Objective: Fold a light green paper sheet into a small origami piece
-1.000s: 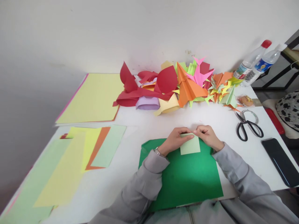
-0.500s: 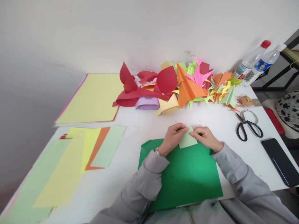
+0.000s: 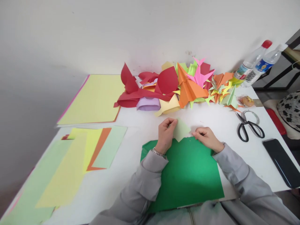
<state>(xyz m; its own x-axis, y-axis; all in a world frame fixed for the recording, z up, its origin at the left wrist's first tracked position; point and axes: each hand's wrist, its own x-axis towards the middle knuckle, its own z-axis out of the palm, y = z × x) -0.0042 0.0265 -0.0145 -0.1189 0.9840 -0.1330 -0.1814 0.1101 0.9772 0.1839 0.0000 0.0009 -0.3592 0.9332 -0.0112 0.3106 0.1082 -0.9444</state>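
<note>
My left hand (image 3: 165,134) pinches the left edge of a small pale green paper square (image 3: 181,129), turned like a diamond just above the far edge of a dark green sheet (image 3: 187,175). My right hand (image 3: 206,139) rests beside it with fingers curled, its fingertips touching the paper's right corner. Both grey sleeves lie across the dark green sheet.
A heap of folded coloured paper shapes (image 3: 178,86) lies along the wall. Flat yellow sheets (image 3: 93,98) and mixed sheets (image 3: 70,162) cover the left of the white table (image 3: 136,134). Black scissors (image 3: 249,126), a dark phone (image 3: 281,162) and two plastic bottles (image 3: 255,62) are on the right.
The pale green square was lifted off the dark green sheet, rotated into a diamond and carried up and left by my left hand. My right hand stayed nearly in place.
</note>
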